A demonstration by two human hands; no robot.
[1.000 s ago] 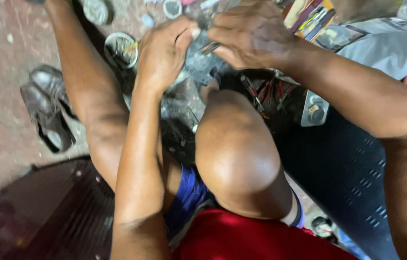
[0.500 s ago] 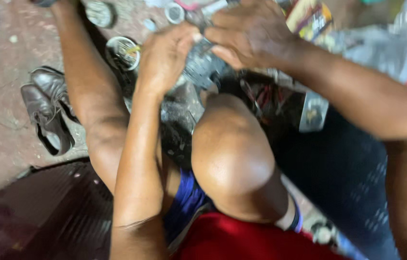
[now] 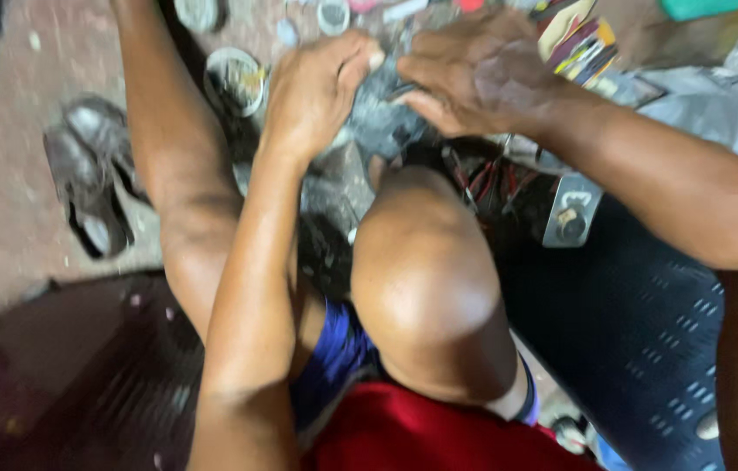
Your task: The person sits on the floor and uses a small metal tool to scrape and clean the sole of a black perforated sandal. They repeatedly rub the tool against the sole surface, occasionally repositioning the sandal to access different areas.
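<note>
— Above our raised knee (image 3: 426, 279), what do we hold?
— A grey metal part (image 3: 378, 118); left hand (image 3: 312, 92) clenches its edge, right hand (image 3: 482, 74) clasps over it, steadying it.

My left hand (image 3: 312, 92) and right hand (image 3: 474, 74) close on a dull grey part (image 3: 382, 118) that looks like grimy, matt metal. A worn sandal (image 3: 90, 187) of scuffed, leathery material lies on the rough, speckled floor (image 3: 3, 131). My shorts (image 3: 334, 358) are smooth blue cloth, my shirt (image 3: 439, 436) red cloth.
</note>
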